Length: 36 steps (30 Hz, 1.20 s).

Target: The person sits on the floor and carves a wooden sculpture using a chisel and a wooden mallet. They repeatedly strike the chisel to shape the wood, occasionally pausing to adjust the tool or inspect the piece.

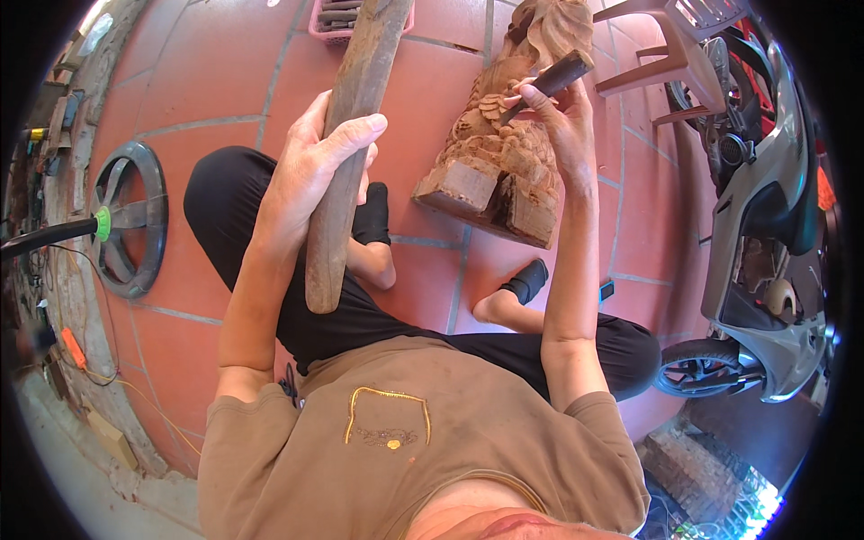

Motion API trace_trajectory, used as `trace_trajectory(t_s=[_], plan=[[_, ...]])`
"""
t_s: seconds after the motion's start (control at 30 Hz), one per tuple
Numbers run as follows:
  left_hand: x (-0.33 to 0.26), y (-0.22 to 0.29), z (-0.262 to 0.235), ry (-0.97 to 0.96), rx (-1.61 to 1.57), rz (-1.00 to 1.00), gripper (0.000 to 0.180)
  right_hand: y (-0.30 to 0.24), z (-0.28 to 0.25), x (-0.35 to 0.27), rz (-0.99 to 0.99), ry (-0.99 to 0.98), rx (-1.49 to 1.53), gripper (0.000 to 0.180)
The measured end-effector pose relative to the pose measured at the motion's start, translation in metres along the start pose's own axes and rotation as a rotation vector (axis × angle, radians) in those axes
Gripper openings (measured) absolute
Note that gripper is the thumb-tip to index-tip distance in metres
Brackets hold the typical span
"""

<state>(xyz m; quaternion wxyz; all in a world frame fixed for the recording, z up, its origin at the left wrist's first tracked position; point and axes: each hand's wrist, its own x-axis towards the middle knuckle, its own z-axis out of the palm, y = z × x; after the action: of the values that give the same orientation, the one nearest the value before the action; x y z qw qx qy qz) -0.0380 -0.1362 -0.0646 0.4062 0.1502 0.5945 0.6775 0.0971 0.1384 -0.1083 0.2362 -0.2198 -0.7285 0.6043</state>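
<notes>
My left hand (315, 162) is wrapped around a long, flat-sided wooden mallet (355, 90), its thumb lying across the wood. The mallet slants upward, with its narrower rounded end over my thigh. In my right hand (567, 126), the fingers grip a chisel (562, 76) by its dark handle. Its blade slopes down to the left, over the carved surface; whether the tip touches cannot be made out. Beneath it, a brown wood carving (526, 193) lies on the floor with its blocky base toward me and layered, swirling relief farther away.
A pink basket (331, 36) of tools stands at the far side. A brown plastic chair (661, 54) and a motorbike (765, 225) are on the right. To the left is a grey wheel-shaped stand base (130, 219). Red tiles (207, 81) cover the floor.
</notes>
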Motion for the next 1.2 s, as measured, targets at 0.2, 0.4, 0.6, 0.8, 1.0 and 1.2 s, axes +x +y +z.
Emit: trace_trajectory(t_s=[0.2,0.4,0.6,0.8,1.0,1.2], plan=[[-0.002,0.001,-0.003,-0.026,-0.014,-0.034,0.038,0.014,0.018,0.0,0.023,-0.175,-0.099,0.031],[0.005,0.0,-0.005,-0.03,0.011,0.005,0.039,0.028,0.025,0.012,-0.019,-0.342,-0.538,0.035],[0.008,-0.002,-0.006,-0.022,0.041,0.013,0.041,0.025,0.028,0.017,-0.005,-0.376,-0.558,0.039],[0.008,-0.004,-0.001,-0.003,0.083,0.057,0.037,0.023,0.031,0.015,-0.087,-0.361,-0.603,0.044],[0.007,-0.004,0.002,-0.011,0.128,0.058,0.044,0.02,0.031,0.014,-0.074,-0.417,-0.608,0.045],[0.005,-0.012,0.012,0.069,0.229,0.186,0.044,0.02,0.032,0.013,-0.093,-0.397,-0.582,0.044]])
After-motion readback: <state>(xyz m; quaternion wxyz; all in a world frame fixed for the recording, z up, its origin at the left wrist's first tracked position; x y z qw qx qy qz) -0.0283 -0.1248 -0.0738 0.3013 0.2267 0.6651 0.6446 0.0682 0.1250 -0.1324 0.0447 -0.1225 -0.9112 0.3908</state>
